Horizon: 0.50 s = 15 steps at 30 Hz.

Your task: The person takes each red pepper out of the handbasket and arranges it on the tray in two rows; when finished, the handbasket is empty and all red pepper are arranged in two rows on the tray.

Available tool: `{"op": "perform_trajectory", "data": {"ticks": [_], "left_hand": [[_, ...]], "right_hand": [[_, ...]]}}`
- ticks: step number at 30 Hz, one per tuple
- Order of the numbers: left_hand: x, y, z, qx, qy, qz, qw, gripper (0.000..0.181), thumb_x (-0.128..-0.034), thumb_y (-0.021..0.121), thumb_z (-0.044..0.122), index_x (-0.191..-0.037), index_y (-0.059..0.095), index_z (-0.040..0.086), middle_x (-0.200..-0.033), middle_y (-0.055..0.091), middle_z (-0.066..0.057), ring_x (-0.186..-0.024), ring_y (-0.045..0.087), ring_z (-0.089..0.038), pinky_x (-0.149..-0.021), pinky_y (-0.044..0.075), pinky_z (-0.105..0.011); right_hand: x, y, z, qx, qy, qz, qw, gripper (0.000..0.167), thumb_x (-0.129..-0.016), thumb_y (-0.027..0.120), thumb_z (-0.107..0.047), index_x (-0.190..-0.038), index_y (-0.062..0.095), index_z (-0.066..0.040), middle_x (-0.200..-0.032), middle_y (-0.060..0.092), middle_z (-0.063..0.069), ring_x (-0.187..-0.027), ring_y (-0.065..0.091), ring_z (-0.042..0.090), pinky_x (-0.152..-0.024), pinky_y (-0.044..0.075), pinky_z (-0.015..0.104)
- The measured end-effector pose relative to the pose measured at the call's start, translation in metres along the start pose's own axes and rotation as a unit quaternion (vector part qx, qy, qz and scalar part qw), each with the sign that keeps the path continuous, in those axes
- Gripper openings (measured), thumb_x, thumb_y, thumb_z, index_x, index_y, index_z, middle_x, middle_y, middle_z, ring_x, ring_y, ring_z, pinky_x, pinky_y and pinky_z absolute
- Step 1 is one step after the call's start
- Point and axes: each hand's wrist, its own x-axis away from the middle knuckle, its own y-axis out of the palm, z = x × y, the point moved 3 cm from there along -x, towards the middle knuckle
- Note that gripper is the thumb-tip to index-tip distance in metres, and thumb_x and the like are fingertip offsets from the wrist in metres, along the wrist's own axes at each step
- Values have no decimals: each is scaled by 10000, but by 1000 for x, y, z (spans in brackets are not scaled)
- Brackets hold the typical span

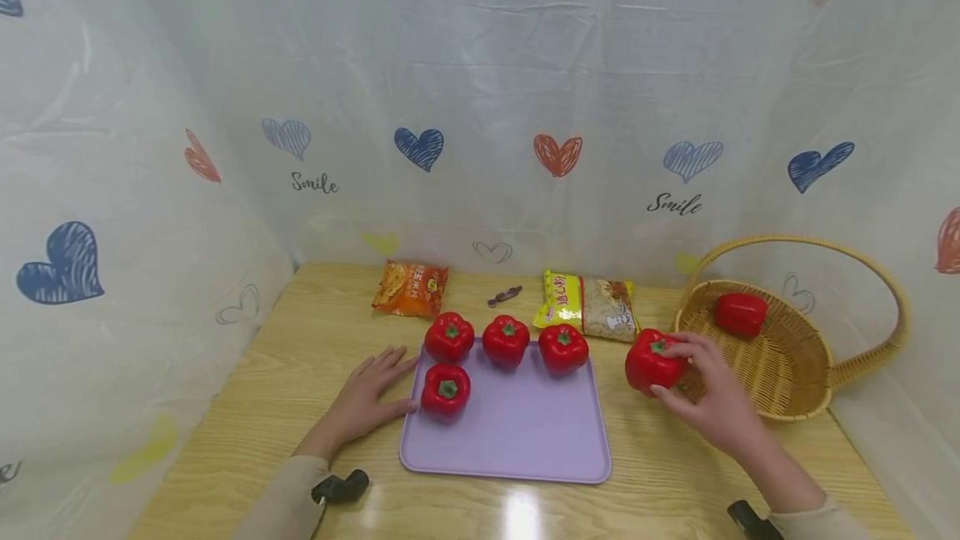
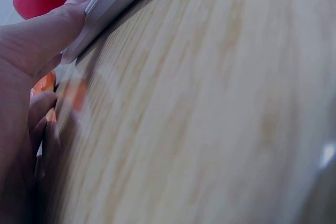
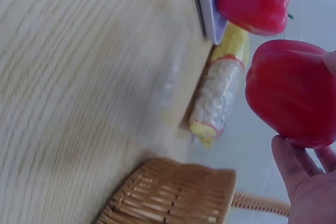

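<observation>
The right hand [image 1: 716,402] held a glossy red bell pepper [image 1: 647,367] between thumb and fingers, above the table, between the right edge of the flat lilac tray [image 1: 525,436] and the oval tan wicker basket [image 1: 757,377]. Its green stem pointed up, its axis nearly upright. The left hand [image 1: 369,397] had its fingers extended, thumb touching the tray's left edge. Four other red bell peppers [image 1: 506,343] stood stem-up, three along the tray's far edge, one nearer, by its left edge. Behind the pale wood-grain table [image 1: 300,348] hung a white curtain [image 1: 465,223] printed with hearts.
</observation>
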Motion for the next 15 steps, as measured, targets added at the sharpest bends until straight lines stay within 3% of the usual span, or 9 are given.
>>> {"op": "perform_trajectory", "data": {"ticks": [9,15], "left_hand": [[0,1,-1,-27,-45,-35,10000,731,-907,696,537,-1530,492,214,-1619,367,-128,-1528,223,-381,-1230,127,-591],[0,1,-1,-15,-37,-36,10000,730,-909,695,537,-1529,493,209,-1619,368,-128,-1527,223,-383,-1229,128,-594]], "right_hand": [[0,13,-13,25,-192,-29,9998,524,-697,905,-13,-1119,617,-129,-1347,536,132,-1145,533,267,-905,395,17],[-1,23,-19,-133,-459,9,9989,547,-667,910,16,-1115,625,-119,-1352,538,132,-1163,502,90,-927,415,28]]}}
